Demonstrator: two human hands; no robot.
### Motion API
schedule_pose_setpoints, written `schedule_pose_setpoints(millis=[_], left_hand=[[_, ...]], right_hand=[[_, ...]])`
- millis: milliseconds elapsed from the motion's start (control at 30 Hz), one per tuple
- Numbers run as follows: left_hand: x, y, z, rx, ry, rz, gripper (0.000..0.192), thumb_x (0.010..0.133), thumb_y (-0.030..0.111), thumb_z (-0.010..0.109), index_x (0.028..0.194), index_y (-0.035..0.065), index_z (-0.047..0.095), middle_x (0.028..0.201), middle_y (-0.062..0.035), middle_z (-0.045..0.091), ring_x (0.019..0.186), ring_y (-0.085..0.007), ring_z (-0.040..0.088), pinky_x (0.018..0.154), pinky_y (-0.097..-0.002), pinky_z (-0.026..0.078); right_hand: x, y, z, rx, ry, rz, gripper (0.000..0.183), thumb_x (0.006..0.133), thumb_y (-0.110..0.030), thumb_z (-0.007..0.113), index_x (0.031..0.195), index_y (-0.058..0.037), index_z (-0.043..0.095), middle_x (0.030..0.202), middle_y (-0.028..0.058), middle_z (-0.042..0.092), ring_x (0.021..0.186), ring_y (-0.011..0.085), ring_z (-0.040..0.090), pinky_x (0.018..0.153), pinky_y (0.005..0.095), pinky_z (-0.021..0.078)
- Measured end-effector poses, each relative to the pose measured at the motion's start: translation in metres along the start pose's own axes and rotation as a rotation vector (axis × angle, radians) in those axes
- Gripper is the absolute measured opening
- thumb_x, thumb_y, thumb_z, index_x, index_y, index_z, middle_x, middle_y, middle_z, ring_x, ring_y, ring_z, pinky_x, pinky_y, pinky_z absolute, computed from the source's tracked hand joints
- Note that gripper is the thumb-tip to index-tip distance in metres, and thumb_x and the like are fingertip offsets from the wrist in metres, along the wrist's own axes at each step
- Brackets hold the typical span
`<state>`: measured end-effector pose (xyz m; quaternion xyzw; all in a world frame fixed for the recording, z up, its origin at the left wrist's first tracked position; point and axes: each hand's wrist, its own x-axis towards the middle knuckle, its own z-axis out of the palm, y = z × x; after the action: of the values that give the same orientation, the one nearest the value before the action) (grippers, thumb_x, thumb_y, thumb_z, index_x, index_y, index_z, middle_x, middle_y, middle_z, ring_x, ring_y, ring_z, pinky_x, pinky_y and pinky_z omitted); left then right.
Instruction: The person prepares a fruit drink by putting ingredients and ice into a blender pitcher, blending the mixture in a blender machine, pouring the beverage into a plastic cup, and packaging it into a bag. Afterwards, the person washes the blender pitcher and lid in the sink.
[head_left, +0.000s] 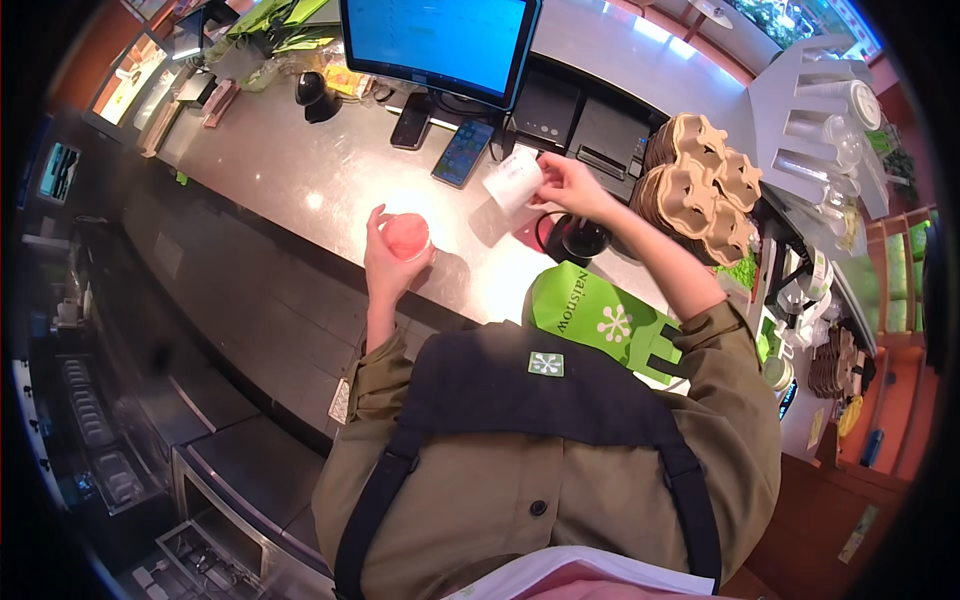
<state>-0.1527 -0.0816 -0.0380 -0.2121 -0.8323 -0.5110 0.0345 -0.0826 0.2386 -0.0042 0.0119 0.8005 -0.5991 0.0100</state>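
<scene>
My left hand (394, 259) is closed around a cup (406, 236) whose top shows pink, held over the near edge of the steel counter (300, 161). With the fingers of my right hand (570, 186) I grip a white paper slip (514, 180) bearing print, just in front of the black printers. Two smartphones, one dark (411, 121) and one with a lit display (463, 153), lie beyond the hands below the monitor (442, 45). A green bag (604, 311) rests at the counter's near right, beside a black rounded device (583, 236).
Stacked cardboard cup carriers (694, 187) stand right of the printers (592, 135). Clear cups and lids (832, 142) fill a rack at the far right. A small black scanner-like device (311, 94) and plastic packaging (345, 79) are on the counter's back left.
</scene>
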Motion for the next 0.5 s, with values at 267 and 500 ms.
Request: schedule_pose_setpoints(millis=[267,500], left_hand=[[-0.022,0.034,0.042,-0.029,-0.135,0.037,0.094,0.056,0.024,0.083,0.132,0.0055,0.032,0.116,-0.0157,0.052,0.103,-0.0291,0.056,0.087,-0.0366,0.047],[-0.022,0.044,0.074,-0.309,-0.248,0.057,0.098,0.057,0.02,0.086,0.133,0.0028,0.028,0.119,-0.0123,0.047,0.102,-0.0236,0.053,0.09,-0.0342,0.043]], right_hand=[[0.003,0.041,-0.036,-0.698,-0.085,-0.106,0.013,0.076,-0.009,0.058,0.087,-0.0025,0.058,0.071,0.0185,0.059,0.069,0.0348,0.058,0.062,0.0397,0.0444],[-0.016,0.036,-0.038,-0.672,0.052,0.066,0.029,0.078,-0.013,0.058,0.105,-0.0043,0.055,0.095,0.0181,0.061,0.085,0.0344,0.06,0.077,0.0411,0.0473]])
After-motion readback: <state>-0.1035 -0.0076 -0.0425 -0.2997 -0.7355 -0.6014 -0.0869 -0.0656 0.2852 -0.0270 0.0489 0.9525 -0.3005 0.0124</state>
